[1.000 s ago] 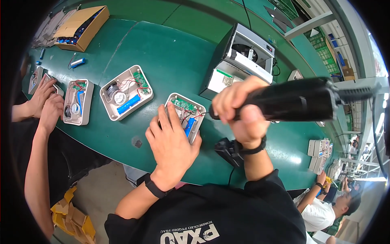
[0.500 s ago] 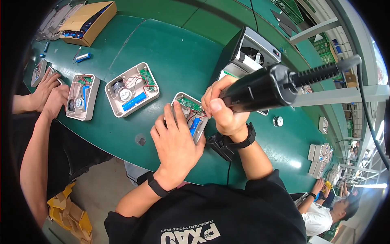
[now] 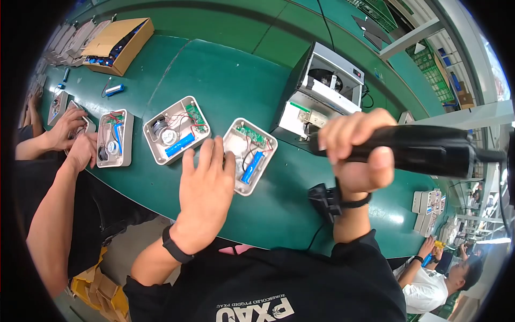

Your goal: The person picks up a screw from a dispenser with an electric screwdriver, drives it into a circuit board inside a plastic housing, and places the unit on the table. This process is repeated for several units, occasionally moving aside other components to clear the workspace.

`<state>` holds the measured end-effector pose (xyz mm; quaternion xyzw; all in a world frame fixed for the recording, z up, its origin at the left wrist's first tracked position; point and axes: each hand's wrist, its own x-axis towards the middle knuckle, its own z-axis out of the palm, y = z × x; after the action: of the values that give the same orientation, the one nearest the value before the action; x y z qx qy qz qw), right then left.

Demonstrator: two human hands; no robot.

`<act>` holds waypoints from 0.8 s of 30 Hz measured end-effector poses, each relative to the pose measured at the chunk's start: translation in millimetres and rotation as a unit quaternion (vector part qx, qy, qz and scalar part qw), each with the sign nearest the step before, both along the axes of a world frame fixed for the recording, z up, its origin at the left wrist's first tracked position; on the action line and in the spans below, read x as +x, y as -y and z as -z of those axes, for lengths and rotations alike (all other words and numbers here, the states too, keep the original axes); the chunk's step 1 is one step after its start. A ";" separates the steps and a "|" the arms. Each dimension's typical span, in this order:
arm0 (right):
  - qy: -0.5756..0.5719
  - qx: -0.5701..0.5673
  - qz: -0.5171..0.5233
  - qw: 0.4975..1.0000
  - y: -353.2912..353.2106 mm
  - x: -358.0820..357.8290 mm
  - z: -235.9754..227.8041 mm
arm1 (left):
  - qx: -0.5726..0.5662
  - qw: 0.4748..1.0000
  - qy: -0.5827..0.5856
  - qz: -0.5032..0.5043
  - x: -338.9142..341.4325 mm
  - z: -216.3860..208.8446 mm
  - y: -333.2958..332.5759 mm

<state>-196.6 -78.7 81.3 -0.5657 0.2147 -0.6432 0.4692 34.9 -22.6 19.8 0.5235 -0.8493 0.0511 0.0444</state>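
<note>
My right hand (image 3: 358,153) is wrapped round a black electric screwdriver (image 3: 424,150), its tip end at the front of a black and grey screw feeder (image 3: 332,86). Whether the tip touches the feeder is blurred. My left hand (image 3: 206,193) is open, fingers stretched, at the left edge of a light grey plastic housing (image 3: 261,172). Inside that housing lie a green circuit board (image 3: 251,136), red and black wires and a blue battery cell (image 3: 251,167); the fingers partly cover its left side. Beside it sits a second open housing (image 3: 155,145) with a round speaker, wires and a blue cell.
At left a co-worker's hands (image 3: 75,137) work by another open housing (image 3: 129,139). A cardboard box (image 3: 131,45) of blue cells stands at the back left, near a loose cell (image 3: 115,90). Stacked housings (image 3: 428,206) stand at right. A dark device with a cable hangs at my right wrist.
My right hand has carried the electric screwdriver from over the housing rightward to the screw feeder, tilting it nearly level. My left hand has shifted left, uncovering more of the housing.
</note>
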 end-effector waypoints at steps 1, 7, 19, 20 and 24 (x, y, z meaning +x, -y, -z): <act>-0.028 -0.023 0.036 0.999 -0.7 -6.9 -9.4 | -0.002 1.000 -0.001 0.002 0.0 -2.4 6.6; -0.108 -0.036 0.102 0.988 4.6 -18.9 -11.3 | -0.006 0.994 0.093 0.048 0.7 -9.5 60.6; -0.089 -0.023 0.128 0.987 16.1 -9.4 1.9 | -0.142 0.989 0.006 -0.049 -10.6 14.2 110.9; -0.086 -0.009 0.122 0.989 17.4 -10.1 1.8 | -0.144 0.988 0.006 -0.048 -10.0 13.2 111.2; -0.102 0.030 0.114 0.988 14.4 -12.3 0.4 | -0.103 0.960 -0.044 -0.257 0.9 11.9 99.0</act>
<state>-208.9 -93.1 80.9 -0.5860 0.3434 -0.6247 0.3853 35.8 -121.7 7.9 0.7186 -0.6733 0.1252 0.1210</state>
